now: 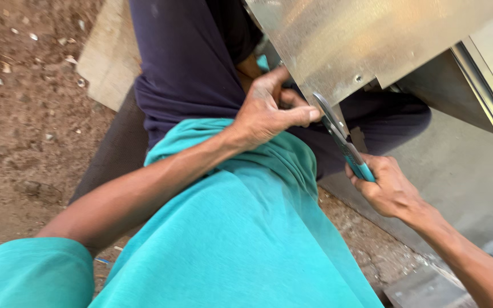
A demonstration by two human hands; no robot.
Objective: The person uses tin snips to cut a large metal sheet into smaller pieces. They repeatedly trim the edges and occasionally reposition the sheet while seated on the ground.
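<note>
**A:** What is the biggest thing here?

**B:** The dirt ground. It is brown, with little stones. A flat grey sheet lies on it on the right side.

**A:** And next?

**B:** The teal shirt down the middle, with dark trousers above it. Then a big shiny metal sheet, tilted, up at the top. It has a small screw near its low edge.

**A:** What are the hands doing?

**B:** The left hand is closed around the low edge of the shiny sheet. Its thumb points along the edge, just beside the blades.

**A:** Blades?

**B:** Yes, metal snips with teal handles. The right hand is closed tight around the handles, lower down on the right. The blades reach up and touch the low edge of the shiny sheet, between the two hands.

**A:** Are the blades open?

**B:** I cannot tell. They look blurry.
</note>
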